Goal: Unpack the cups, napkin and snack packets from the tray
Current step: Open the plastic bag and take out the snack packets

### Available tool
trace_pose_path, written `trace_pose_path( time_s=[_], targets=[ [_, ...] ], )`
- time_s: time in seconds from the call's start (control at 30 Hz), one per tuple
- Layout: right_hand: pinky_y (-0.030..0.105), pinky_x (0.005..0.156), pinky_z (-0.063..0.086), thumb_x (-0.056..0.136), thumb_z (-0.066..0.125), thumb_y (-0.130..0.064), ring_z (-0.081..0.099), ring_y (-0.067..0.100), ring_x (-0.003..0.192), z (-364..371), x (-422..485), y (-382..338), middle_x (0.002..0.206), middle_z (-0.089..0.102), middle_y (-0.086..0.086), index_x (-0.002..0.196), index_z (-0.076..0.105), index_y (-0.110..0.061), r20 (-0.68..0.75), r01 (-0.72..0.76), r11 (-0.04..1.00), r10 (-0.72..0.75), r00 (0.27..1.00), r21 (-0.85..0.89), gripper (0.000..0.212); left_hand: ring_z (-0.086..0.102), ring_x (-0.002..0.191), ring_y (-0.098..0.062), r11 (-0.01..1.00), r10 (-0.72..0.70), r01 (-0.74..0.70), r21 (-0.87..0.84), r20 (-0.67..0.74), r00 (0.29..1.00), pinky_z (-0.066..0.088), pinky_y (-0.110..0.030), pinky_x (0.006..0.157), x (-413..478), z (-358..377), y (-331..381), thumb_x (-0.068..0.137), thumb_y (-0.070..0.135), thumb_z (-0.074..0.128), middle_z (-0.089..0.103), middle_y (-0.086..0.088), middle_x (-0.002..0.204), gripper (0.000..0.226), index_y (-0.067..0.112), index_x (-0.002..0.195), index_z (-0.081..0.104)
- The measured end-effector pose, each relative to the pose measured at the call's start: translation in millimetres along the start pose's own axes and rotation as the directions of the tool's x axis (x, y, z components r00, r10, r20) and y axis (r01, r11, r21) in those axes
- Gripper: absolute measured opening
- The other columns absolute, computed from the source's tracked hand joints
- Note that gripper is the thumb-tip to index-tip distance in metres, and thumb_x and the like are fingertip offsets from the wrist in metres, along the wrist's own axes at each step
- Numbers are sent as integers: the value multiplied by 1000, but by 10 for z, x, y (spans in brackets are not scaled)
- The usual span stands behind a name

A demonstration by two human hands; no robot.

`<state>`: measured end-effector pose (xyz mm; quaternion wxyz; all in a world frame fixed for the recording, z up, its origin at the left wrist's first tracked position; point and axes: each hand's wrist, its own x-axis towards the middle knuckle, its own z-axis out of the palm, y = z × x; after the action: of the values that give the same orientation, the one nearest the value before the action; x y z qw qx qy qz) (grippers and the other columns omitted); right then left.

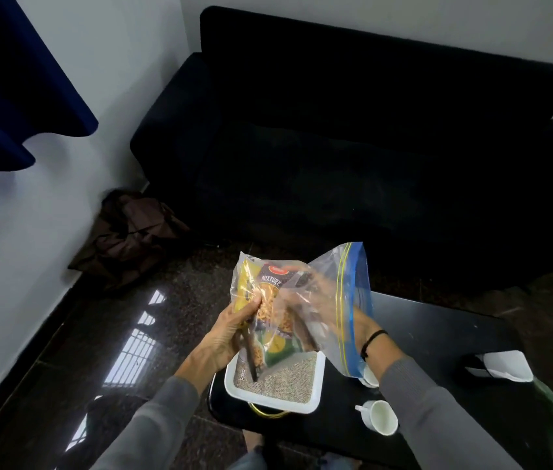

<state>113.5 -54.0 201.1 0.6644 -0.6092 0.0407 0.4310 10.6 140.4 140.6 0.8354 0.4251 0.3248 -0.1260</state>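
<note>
1. The left hand (pixel 231 329) has its grip closed around the lower part of the snack packets (pixel 268 300), thumb in front, pinching them through the clear film. This steadies the contents so the other hand can work.
2. The right hand (pixel 329 310) is reached inside the zip bag (pixel 346 300) through its blue-edged mouth, fingers spread toward the packets. Seen through the plastic and blurred, its grip looks partly open; I cannot tell if it has hold of a packet.
3. The bag is held up above the tray (pixel 305 403), its bottom corner hanging just over the tray's far left part. Keeping it over the tray likely catches anything that slips.
4. The packets, one marked "MIXTURE", are inside the bag, not yet on the desk (pixel 444 334). Two dark stick-like items run down inside the bag; what they are is unclear.
5. The tray is white-rimmed with a woven liner and sits on the near left part of the dark desk.
6. One white cup (pixel 378 417) stands on the desk right of the tray; a second cup (pixel 370 378) peeks out just behind the right forearm. Both seem already unpacked.
7. A white folded item (pixel 502 366), possibly the napkin, lies at the desk's right edge.
8. Judged from this, the packets are the last step.
</note>
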Motion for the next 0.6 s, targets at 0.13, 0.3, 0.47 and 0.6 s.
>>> trace_pose_path(
  time_s=[0.13, 0.3, 0.47, 0.6],
  targets=[
    [46, 99, 55, 104, 60, -13, 68, 35, 117, 110, 15, -97, 128, 69, 21, 119, 73, -3, -12, 21, 984, -24, 1000, -177, 23, 73, 106, -35, 986, -92, 96, -135, 31, 995, 60, -49, 89, 9, -7, -27, 90, 64, 61, 74, -17, 122, 64, 11, 125, 73],
    [38, 94, 60, 101, 55, 2, 74, 28, 101, 28, -74, -39, 97, 82, 7, 85, 86, -15, -40, 19, 986, -26, 999, -164, 39, 72, 109, -36, 993, -104, 97, -62, -123, 987, 55, -49, 98, 77, -11, -3, 86, 56, 70, 76, -17, 118, 60, 8, 122, 74],
    [55, 111, 48, 78, 86, -10, 64, 46, 122, -167, 36, 11, 124, 70, 29, 109, 74, 8, -87, 49, 999, -50, 995, -15, 38, 73, 107, -37, 993, -38, 6, -114, -275, 961, 53, -54, 102, 185, -57, 81, 93, 50, 66, 78, -17, 112, 50, 7, 117, 75],
    [61, 105, 51, 56, 102, -20, 68, 49, 114, -349, 185, 0, 118, 71, 31, 96, 77, -2, -62, -29, 999, 27, 998, -41, 51, 75, 101, -37, 999, -15, 1, -51, -272, 962, 55, -55, 99, 243, -65, 162, 90, 53, 68, 78, -18, 109, 56, 5, 117, 75]
  ],
)
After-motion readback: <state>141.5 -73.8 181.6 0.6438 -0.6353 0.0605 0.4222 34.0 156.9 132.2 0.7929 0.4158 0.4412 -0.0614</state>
